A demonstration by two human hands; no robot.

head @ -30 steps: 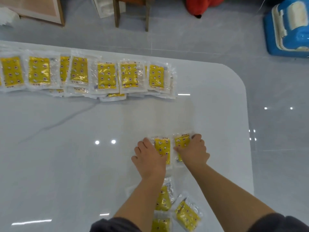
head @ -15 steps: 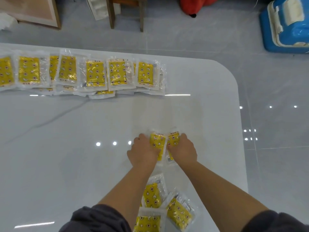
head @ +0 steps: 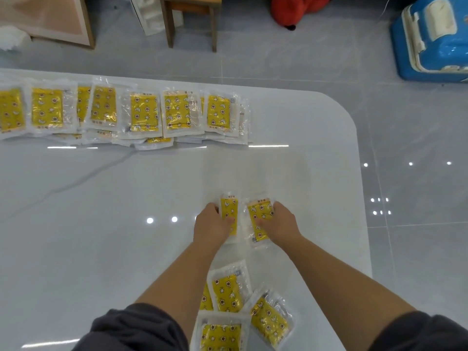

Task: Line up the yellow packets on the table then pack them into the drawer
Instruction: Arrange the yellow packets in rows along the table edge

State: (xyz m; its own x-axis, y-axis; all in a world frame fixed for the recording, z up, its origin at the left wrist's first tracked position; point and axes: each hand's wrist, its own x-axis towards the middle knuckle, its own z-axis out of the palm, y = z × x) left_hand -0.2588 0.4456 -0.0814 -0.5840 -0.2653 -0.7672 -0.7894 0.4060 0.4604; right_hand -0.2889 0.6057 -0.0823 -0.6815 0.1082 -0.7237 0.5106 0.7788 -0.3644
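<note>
Two yellow packets in clear wrap lie side by side on the white table [head: 126,198], right of centre. My left hand [head: 211,224] grips the left packet [head: 229,210], fingers at its left edge and thumb across its face. My right hand [head: 282,222] holds the right packet [head: 260,212] the same way from its right edge. A long row of overlapping yellow packets [head: 141,115] lies along the table's far edge. Several loose packets [head: 228,290] lie near me between my forearms. No drawer is in view.
The table's rounded far right corner [head: 347,115] drops off to grey tiled floor. Beyond the table stand a wooden stool [head: 190,21], a blue and white plastic object [head: 430,39], a red item [head: 296,11] and a leaning framed board [head: 50,19].
Both hands went from lying flat on the two packets to clasping them by their outer edges, and the packets now sit closer together and narrower.
</note>
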